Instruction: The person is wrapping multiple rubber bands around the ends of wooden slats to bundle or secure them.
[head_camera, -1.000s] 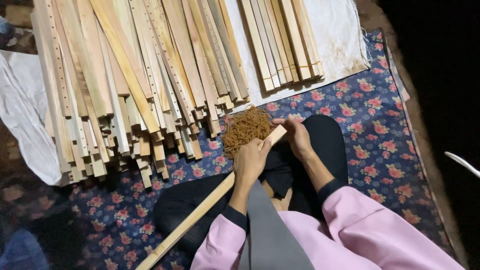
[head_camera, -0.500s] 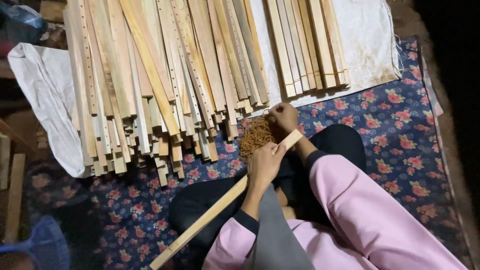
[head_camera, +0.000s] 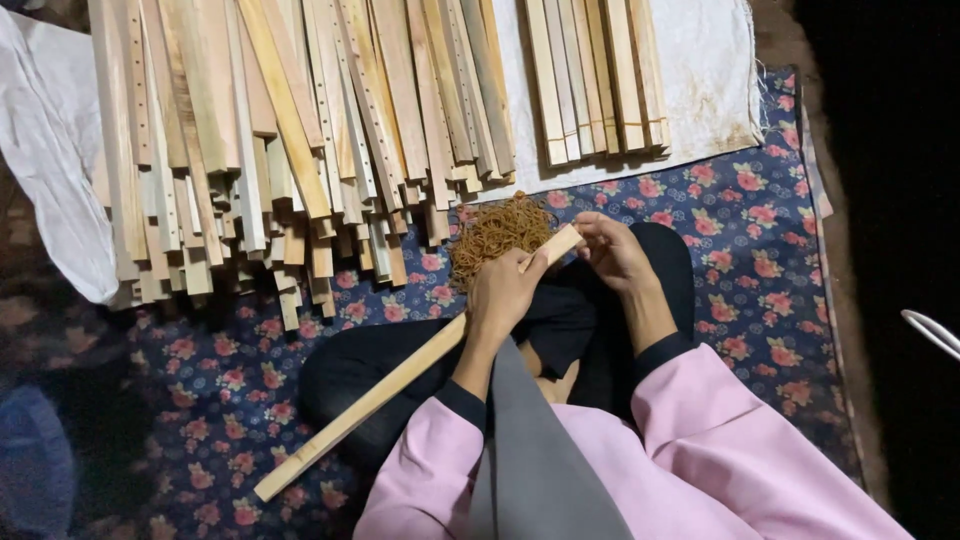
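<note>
Head view. I sit cross-legged on a dark floral mat (head_camera: 760, 250), pink sleeves and black trousers in the lower frame.

My left hand (head_camera: 505, 290) has its grip closed around a long pale wooden slat (head_camera: 400, 375), near the slat's upper end. The slat runs on a diagonal: its far tip sits between my two hands, its lower end rests on the mat down by my left knee.

My right hand (head_camera: 612, 250) is at the slat's upper tip; its fingers curl in a closed pinch touching that end. Whether something small is held inside the pinch, I cannot tell.

Just beyond both hands, on the mat, lies a tangled heap of tan rubber bands (head_camera: 500, 232); the slat's tip lies over its near edge.

Further out, a large stack of wooden slats (head_camera: 290, 130) lies fanned out, ends toward me, several with rows of small holes. To its right, a smaller, neater bundle of slats (head_camera: 595, 75) rests on a white cloth (head_camera: 700, 90). Another white cloth (head_camera: 50, 150) lies at the left edge, partly under the large stack.

A thin white curved object (head_camera: 930, 330) shows at the right edge, on dark ground; kind not discernible.
</note>
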